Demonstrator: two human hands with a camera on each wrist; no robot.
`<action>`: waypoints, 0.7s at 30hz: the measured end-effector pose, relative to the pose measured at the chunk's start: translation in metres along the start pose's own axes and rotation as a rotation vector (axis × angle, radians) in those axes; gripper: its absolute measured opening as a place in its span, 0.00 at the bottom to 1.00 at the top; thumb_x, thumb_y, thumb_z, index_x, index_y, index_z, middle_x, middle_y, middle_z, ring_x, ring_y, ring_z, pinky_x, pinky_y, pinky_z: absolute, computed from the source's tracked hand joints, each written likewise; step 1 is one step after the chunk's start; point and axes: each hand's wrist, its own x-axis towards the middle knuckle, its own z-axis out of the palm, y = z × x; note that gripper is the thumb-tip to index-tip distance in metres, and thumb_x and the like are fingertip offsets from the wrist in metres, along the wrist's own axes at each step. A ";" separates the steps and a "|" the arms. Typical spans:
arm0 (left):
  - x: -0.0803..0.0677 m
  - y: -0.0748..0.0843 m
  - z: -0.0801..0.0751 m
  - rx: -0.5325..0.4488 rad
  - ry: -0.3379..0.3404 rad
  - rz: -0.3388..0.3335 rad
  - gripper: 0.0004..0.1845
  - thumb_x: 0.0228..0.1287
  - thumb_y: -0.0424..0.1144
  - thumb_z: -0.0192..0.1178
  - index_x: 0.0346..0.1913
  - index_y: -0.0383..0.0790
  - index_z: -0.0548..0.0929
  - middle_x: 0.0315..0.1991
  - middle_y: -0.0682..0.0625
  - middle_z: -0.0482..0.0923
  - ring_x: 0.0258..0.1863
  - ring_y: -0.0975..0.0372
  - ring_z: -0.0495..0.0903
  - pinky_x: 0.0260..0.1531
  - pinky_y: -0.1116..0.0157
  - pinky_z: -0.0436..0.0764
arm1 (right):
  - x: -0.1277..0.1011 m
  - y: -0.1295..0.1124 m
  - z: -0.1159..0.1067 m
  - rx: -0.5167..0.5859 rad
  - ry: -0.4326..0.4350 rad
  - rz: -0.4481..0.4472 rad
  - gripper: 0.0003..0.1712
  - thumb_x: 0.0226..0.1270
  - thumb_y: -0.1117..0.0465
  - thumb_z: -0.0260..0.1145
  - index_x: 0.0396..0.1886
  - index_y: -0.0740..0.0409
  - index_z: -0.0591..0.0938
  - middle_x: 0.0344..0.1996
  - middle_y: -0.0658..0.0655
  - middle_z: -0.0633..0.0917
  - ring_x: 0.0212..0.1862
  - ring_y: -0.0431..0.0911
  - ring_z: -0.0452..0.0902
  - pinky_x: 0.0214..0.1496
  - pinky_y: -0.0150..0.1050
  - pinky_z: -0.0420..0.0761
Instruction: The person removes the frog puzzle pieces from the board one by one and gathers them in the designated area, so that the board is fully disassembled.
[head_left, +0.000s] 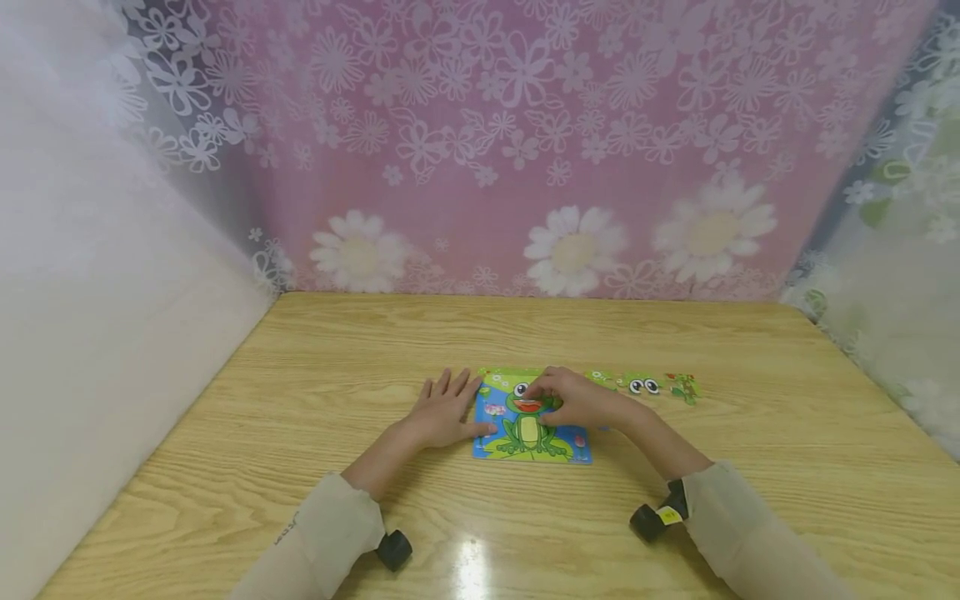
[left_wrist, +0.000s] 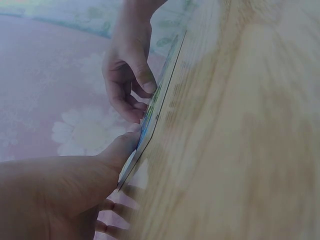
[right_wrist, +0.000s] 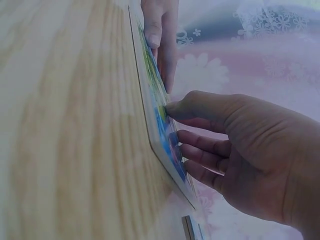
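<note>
A frog picture puzzle [head_left: 530, 450] lies flat on the wooden table between the hands, with a green frog on a blue ground. My left hand [head_left: 442, 417] rests at its left side, fingers spread on the table and thumb over the board's edge. Above the frog's face is my right hand [head_left: 573, 402], its bent fingers and thumb touching the board and covering part of the picture. In the right wrist view, the right thumb and fingertips [right_wrist: 174, 108] stand apart on the puzzle surface [right_wrist: 159, 117]. No loose piece shows between them.
To the right of the board lie several loose puzzle pieces, among them one with two cartoon eyes [head_left: 643, 386] and a green and red one [head_left: 684, 388]. A pink flowered curtain [head_left: 480, 167] hangs behind the table [head_left: 337, 350], with pale cloth at both sides.
</note>
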 end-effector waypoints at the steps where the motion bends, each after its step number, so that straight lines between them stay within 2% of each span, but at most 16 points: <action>1: 0.000 0.000 0.000 0.001 0.002 0.002 0.48 0.58 0.69 0.47 0.73 0.43 0.47 0.72 0.43 0.38 0.68 0.45 0.34 0.61 0.44 0.36 | 0.000 0.000 0.000 0.002 0.001 0.002 0.19 0.58 0.60 0.68 0.50 0.58 0.79 0.44 0.52 0.75 0.46 0.48 0.70 0.45 0.43 0.74; 14: -0.002 0.002 -0.002 -0.003 0.007 0.009 0.48 0.58 0.68 0.47 0.73 0.43 0.47 0.72 0.42 0.39 0.68 0.45 0.34 0.61 0.44 0.36 | -0.001 0.000 0.000 0.043 0.007 0.023 0.20 0.58 0.61 0.68 0.51 0.58 0.79 0.43 0.53 0.74 0.45 0.48 0.68 0.44 0.42 0.73; 21: -0.002 0.002 -0.002 0.005 0.007 0.008 0.48 0.58 0.68 0.47 0.73 0.43 0.47 0.72 0.42 0.39 0.68 0.45 0.34 0.61 0.44 0.37 | -0.001 0.001 0.000 0.024 0.013 0.027 0.21 0.57 0.60 0.68 0.51 0.56 0.79 0.43 0.51 0.74 0.44 0.47 0.68 0.43 0.42 0.72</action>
